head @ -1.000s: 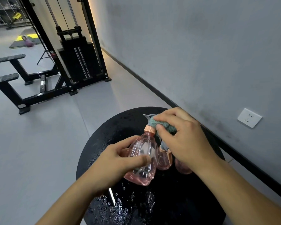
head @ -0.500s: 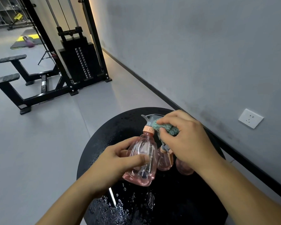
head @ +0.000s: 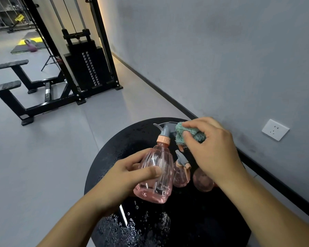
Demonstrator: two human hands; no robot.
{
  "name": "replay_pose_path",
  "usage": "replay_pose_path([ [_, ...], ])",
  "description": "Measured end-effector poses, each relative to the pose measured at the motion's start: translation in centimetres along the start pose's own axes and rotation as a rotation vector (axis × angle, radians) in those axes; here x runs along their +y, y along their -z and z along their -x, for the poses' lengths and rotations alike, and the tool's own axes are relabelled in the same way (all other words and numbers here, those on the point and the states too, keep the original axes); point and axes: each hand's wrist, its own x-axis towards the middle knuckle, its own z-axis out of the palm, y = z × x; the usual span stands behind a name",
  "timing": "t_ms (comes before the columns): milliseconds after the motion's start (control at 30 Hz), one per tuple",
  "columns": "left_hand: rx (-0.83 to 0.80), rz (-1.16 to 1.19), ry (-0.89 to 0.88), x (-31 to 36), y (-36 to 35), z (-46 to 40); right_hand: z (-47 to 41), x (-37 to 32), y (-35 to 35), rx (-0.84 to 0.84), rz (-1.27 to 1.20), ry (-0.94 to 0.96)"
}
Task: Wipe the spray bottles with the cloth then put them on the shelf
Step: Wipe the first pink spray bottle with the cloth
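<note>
My left hand (head: 127, 177) grips a clear pink spray bottle (head: 157, 170) by its body, holding it upright above a round black table (head: 114, 154). The bottle has an orange collar and a grey trigger head (head: 165, 128). A bunched teal cloth (head: 187, 133) sits pinched in my right hand (head: 214, 150), pressed against the right side of that grey head. Two more pink spray bottles stand on the table behind: one (head: 180, 173) beside the held bottle, another (head: 202, 180) partly hidden under my right wrist.
Water drops (head: 132, 227) lie on the table's near part. A grey wall with a white socket (head: 275, 130) runs along the right. A black cable weight machine (head: 84, 66) and bench frames (head: 12, 90) stand on the grey floor at the far left.
My right hand with the cloth has slid from over the bottle's top to the right side of the trigger head, uncovering the grey nozzle. The left hand keeps its hold.
</note>
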Motion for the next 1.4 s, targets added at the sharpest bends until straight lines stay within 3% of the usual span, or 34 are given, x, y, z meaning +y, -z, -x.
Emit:
replay_pose_path([
  [200,-0.010,0.035,0.005,-0.4,0.1,-0.2,0.7,-0.4,-1.0,-0.093,0.046,0.080],
  [333,-0.002,0.054,-0.001,-0.3,0.2,-0.2,0.4,-0.3,-0.6,-0.041,0.021,0.056],
  [567,0.023,0.138,0.000,-0.4,0.7,-0.1,0.5,-0.4,-0.7,-0.121,0.002,-0.008],
  [700,-0.001,0.092,-0.008,-0.4,0.5,-0.2,0.5,-0.7,-0.5,-0.054,-0.053,0.000],
  [867,0.028,0.109,-0.037,-0.1,0.5,-0.2,0.6,-0.5,-0.6,-0.123,-0.028,-0.022],
  [1067,0.012,0.062,-0.044,-0.3,0.1,-0.3,0.7,-0.7,-0.8,-0.014,-0.026,0.033],
  [1233,0.052,0.093,-0.031,-0.3,0.6,-0.4,0.7,-0.5,-0.5,-0.124,-0.019,-0.058],
  [1400,0.073,0.156,-0.017,-0.5,1.6,-0.3,-0.1,0.3,0.0,0.012,-0.158,-0.140],
])
